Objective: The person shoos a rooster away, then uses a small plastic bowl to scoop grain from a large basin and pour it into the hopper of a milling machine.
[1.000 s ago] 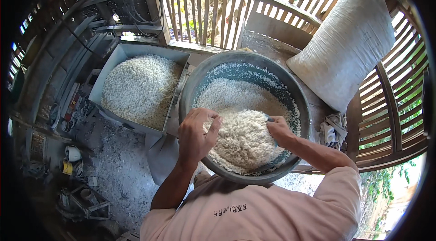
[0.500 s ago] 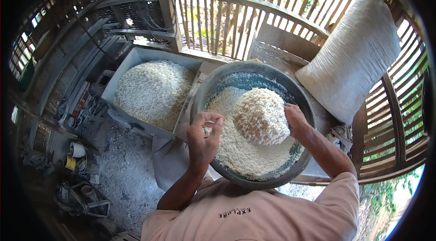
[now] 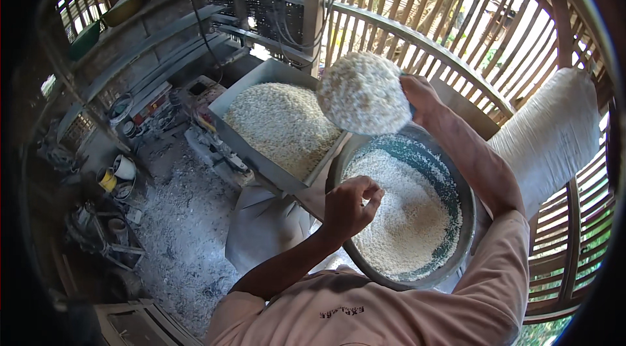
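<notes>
One bowl [image 3: 411, 113] heaped with pale grain [image 3: 364, 93] is in the grip of the right hand [image 3: 424, 100] over the tub's [image 3: 467, 222] far rim, the left hand [image 3: 351, 210] curled narrow, contents unclear, over its left side.

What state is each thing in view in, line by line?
Right hand: closed on the scooping container's edge.
Scooping container: held aloft, heaped with white grains.
Left hand: half-curled over the tub; contents unclear.
Tub: partly filled with grains.
Grey box: heaped with grains.
White sack: bulging; closure unclear.
</notes>
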Demonstrator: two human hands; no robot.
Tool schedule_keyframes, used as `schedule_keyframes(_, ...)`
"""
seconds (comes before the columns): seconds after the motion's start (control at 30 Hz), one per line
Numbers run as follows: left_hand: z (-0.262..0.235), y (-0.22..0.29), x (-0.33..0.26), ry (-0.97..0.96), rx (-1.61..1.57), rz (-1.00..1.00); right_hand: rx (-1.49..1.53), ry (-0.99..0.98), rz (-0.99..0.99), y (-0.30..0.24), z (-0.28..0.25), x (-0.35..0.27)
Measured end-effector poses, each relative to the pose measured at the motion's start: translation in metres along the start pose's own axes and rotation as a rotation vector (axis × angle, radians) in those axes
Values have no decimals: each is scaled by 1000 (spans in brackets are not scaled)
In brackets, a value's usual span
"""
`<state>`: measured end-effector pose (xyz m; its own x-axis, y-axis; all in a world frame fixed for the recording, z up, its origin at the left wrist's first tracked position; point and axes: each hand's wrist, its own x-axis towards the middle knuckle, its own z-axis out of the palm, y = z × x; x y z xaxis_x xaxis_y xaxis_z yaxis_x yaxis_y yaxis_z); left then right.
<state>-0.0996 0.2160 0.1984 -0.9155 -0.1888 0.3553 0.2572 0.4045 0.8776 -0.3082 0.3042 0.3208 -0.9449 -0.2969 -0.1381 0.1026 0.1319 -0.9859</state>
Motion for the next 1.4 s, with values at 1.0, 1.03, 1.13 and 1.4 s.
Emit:
schedule_keyframes(1.0, -1, -8, 2, -72, -26, 99, -898, 352, -1048, -46, 10, -91)
schedule_keyframes(1.03, -3, -7, 1, -76, -15, 108, -942, 359, -978, -33, -9, -108)
schedule_keyframes(1.13, -6, -9, 4, -169, -54, 121, -1203, 411, -735, 7, -51, -162)
schedule_keyframes(1.4, 27, 50, 30, -427, -38, 414, -1451, -149, -83, 167, -84, -204)
